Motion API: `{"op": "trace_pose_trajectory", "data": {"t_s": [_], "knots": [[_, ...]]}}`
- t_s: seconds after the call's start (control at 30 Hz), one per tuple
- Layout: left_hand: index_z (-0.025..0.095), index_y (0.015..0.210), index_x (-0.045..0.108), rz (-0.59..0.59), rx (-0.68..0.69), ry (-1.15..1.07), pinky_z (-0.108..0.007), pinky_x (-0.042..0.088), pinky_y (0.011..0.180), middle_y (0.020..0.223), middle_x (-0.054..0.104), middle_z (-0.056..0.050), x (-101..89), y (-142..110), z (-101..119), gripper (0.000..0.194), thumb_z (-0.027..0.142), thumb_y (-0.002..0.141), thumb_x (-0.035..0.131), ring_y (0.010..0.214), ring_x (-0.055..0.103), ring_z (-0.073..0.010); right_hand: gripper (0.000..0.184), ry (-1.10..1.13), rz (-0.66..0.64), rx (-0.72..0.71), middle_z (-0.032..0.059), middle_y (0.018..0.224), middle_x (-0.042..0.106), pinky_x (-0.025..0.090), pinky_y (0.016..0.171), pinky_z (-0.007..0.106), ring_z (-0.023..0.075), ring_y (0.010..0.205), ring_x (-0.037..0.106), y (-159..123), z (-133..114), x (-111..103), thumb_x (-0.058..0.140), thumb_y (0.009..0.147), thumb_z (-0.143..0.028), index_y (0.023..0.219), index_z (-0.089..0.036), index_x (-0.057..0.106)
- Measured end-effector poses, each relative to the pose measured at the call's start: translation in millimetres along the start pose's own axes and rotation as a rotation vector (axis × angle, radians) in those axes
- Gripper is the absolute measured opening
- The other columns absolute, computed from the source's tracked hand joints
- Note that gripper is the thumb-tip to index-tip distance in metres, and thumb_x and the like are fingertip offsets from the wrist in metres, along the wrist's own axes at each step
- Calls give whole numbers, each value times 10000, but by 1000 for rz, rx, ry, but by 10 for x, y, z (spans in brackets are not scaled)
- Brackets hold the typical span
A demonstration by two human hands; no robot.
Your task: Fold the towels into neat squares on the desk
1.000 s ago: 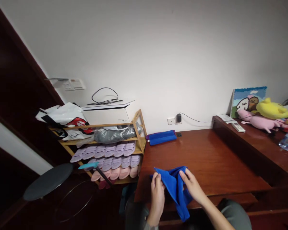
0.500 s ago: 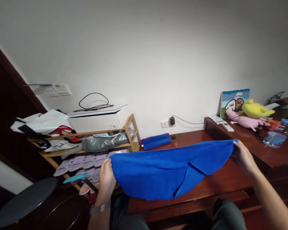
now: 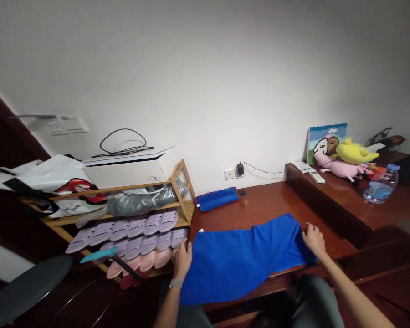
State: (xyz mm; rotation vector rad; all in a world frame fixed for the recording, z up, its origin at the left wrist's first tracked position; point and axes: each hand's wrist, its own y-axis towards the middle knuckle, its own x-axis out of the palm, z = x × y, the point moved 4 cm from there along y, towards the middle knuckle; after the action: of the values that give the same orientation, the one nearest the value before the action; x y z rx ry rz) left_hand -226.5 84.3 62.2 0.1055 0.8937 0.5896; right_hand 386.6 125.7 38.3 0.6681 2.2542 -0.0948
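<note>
A blue cloth [image 3: 228,259], like a towel, lies on the reddish-brown wooden desk [image 3: 259,202]. Its left part hangs over the front edge, and its right end is bunched with folds. My left hand [image 3: 183,259] is beside the cloth's left edge, thumb and fingers apart, holding nothing. Just off the right end, my right hand [image 3: 314,239] is open with its fingers loosely spread; whether a fingertip touches the fabric is hard to see. Farther back, a folded blue cloth [image 3: 219,199] with a purple one partly behind it rests near the wall.
Left of the desk stands a wooden rack [image 3: 187,212] with several slippers [image 3: 153,223], a white box [image 3: 126,173] and a bag [image 3: 58,175]. On the raised right section are a water bottle [image 3: 379,189], plush toys [image 3: 355,151], a remote [image 3: 316,177] and a picture [image 3: 328,139].
The blue cloth, stretched in the air between both hands before, has come down onto the desk. Both hands have let go of its corners and moved inward and lower.
</note>
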Motion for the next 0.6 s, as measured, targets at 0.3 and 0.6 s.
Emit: {"op": "trace_pose_trajectory", "data": {"t_s": [0.3,0.6], "knots": [[274,1515,532,-301,336,343,-515,323,1235,1605,504,-79,485,-672,-324,553,453,1022,354,1508,420,-274,579,-325,-261,-516,92,1542,554,357,1217,456,289,1439,487,-531,193,640,302,995,-463,1442,-266,612],[215,1437,621,-153,280,483,-582,302,1217,1516,595,-148,416,-639,-280,548,406,1008,339,1425,516,-339,639,-515,-285,-328,62,1621,471,319,1227,484,288,1519,382,-451,379,503,318,978,-440,1574,-254,457]]}}
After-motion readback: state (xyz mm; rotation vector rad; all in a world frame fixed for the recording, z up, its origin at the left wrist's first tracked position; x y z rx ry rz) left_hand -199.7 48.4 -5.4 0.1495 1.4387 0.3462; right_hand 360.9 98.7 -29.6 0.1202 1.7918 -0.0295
